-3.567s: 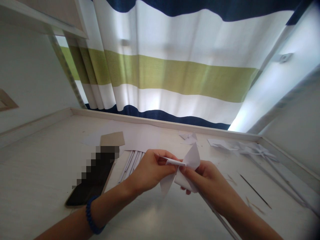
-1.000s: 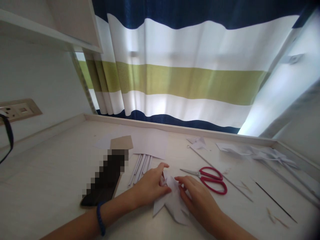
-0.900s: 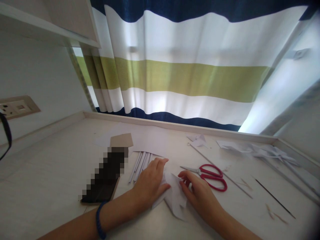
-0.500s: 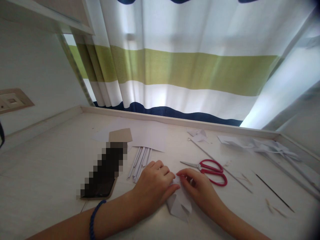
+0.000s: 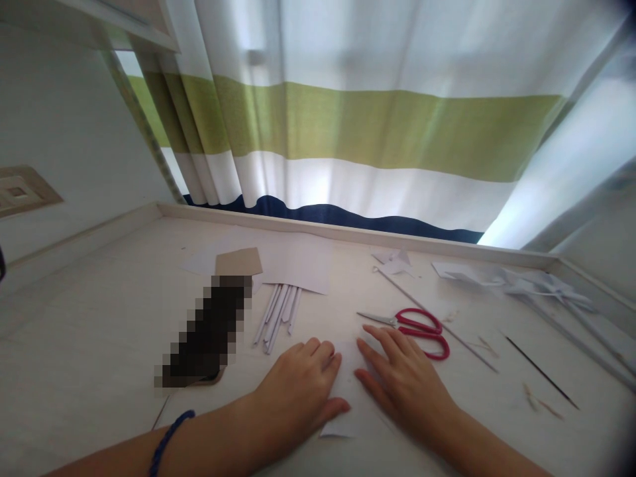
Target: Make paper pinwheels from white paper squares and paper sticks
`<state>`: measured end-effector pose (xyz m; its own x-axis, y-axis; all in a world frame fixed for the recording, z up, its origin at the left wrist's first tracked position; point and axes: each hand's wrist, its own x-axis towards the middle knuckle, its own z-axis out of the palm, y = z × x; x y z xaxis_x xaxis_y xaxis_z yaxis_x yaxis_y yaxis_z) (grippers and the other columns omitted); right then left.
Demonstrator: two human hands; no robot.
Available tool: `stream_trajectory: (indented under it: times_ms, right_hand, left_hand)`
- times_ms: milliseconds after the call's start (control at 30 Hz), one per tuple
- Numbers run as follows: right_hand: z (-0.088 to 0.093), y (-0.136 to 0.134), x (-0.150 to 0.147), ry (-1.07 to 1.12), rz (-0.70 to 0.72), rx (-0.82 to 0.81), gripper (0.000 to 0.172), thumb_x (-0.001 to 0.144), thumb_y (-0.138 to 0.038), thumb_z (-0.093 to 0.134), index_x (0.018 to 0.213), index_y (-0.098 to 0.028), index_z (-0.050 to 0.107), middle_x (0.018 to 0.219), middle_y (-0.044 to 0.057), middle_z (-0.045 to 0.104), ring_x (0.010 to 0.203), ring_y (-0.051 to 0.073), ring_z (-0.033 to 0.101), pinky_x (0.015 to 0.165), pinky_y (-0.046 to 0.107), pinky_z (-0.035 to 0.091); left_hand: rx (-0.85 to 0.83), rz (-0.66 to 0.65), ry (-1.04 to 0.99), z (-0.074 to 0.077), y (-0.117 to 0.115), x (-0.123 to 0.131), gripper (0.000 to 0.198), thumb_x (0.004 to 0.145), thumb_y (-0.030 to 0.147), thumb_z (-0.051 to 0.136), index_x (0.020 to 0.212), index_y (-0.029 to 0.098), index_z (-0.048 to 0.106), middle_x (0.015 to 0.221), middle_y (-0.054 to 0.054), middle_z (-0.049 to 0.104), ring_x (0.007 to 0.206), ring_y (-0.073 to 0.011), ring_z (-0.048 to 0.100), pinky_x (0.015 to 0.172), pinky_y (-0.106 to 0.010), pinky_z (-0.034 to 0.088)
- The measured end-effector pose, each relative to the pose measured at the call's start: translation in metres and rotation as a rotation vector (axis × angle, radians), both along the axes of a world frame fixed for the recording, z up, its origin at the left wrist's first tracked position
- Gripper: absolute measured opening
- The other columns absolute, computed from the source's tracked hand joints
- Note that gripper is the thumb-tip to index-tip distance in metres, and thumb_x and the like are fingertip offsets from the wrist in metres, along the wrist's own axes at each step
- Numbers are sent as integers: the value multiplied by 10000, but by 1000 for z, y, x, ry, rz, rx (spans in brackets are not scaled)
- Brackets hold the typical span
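Observation:
A piece of white paper (image 5: 350,391) lies flat on the table between my hands, its sides partly covered by them. My left hand (image 5: 301,391) rests on its left side with the fingers a little bent and the thumb held apart. On the right side, my right hand (image 5: 405,374) lies with its fingers spread, the tips touching the paper. Just beyond my right hand are scissors with red handles (image 5: 422,321), their blades slightly apart. Several rolled white paper sticks (image 5: 281,315) lie beyond my left hand.
A partly blurred-out phone (image 5: 206,338) lies left of my hands. Behind it are a brown card (image 5: 238,262) and white sheets (image 5: 303,258). Folded paper (image 5: 395,260), a long thin stick (image 5: 412,305), a dark thin rod (image 5: 539,368) and paper pinwheels (image 5: 536,288) lie to the right.
The paper's raised folded part has gone down, and it now lies flat. My right hand has gone from pinching at the paper to spread fingers. The view has tipped slightly.

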<state>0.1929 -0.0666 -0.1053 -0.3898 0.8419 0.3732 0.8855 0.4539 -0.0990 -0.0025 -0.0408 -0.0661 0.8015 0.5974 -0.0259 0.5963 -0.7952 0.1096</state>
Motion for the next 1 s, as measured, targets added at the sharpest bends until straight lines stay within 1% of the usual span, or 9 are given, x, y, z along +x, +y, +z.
stream_trajectory:
  times_ms: [133, 267, 367, 467, 600, 700, 800, 933, 1000]
  right_hand:
    - [5, -5, 10, -211, 96, 27, 437, 834, -387, 453, 1179, -128, 517, 1266, 127, 484, 1141, 296, 395, 905, 477, 352]
    - [10, -9, 19, -316, 164, -35, 593, 822, -461, 441, 1303, -123, 365, 1332, 123, 411, 1195, 302, 338, 929, 488, 327]
    - [12, -11, 25, -331, 189, -54, 679, 814, -520, 414, 1340, -111, 287, 1347, 124, 390, 1205, 306, 325, 934, 489, 320]
    - [12, -13, 28, -334, 208, 0, 671, 814, -538, 400, 1341, -138, 291, 1351, 95, 391, 1207, 293, 327, 948, 473, 295]
    - [15, -15, 27, -373, 270, 153, 566, 828, -476, 428, 1294, -159, 384, 1369, 45, 369, 1237, 263, 297, 1026, 436, 159]
    - [16, -16, 25, -322, 300, 222, 463, 838, -387, 454, 1236, -149, 459, 1273, 51, 497, 1186, 217, 387, 1056, 400, 101]
    - [17, -14, 26, -300, 334, 189, 429, 843, -380, 452, 1212, -164, 485, 1177, 42, 582, 1097, 201, 484, 1047, 404, 147]
    - [16, -11, 31, -352, 348, 139, 494, 816, -427, 478, 1239, -172, 461, 1202, 53, 562, 1042, 222, 531, 942, 390, 330]
    - [16, -10, 32, -342, 328, 149, 492, 803, -437, 492, 1226, -187, 479, 1179, 51, 579, 1008, 223, 554, 882, 376, 387]
  left_hand:
    - [28, -9, 49, -11, -7, -4, 592, 769, 470, 530, 1203, 74, 450, 1193, -147, 524, 1045, -271, 494, 877, -389, 407]
    - [52, -33, 34, -19, -11, -11, 521, 870, 411, 369, 1275, 82, 374, 1322, -158, 401, 1200, -269, 388, 979, -416, 302]
    - [1, -48, 17, -16, -11, -15, 485, 910, 351, 244, 1327, 108, 288, 1367, -145, 324, 1264, -248, 295, 1027, -446, 216]
    - [-49, -51, 6, -10, -9, -17, 481, 909, 320, 219, 1358, 146, 207, 1390, -140, 276, 1290, -264, 227, 1030, -515, 164]
    - [-77, -63, -1, -4, -8, -15, 480, 897, 299, 248, 1365, 214, 181, 1395, -143, 266, 1291, -286, 208, 1018, -560, 154]
    - [-86, -68, 7, -3, -7, -13, 483, 884, 322, 288, 1352, 219, 226, 1388, -169, 261, 1280, -306, 223, 1018, -553, 171]
    - [-98, -68, 11, -4, -6, -12, 502, 870, 328, 326, 1348, 201, 240, 1388, -184, 248, 1277, -322, 216, 1025, -517, 206]
    - [-114, -81, -2, -5, -1, -15, 479, 889, 331, 275, 1351, 211, 230, 1396, -176, 233, 1281, -312, 206, 1031, -462, 239]
    - [-137, -101, -9, -4, 3, -17, 478, 893, 363, 262, 1352, 236, 224, 1399, -159, 246, 1282, -305, 212, 1031, -464, 238]
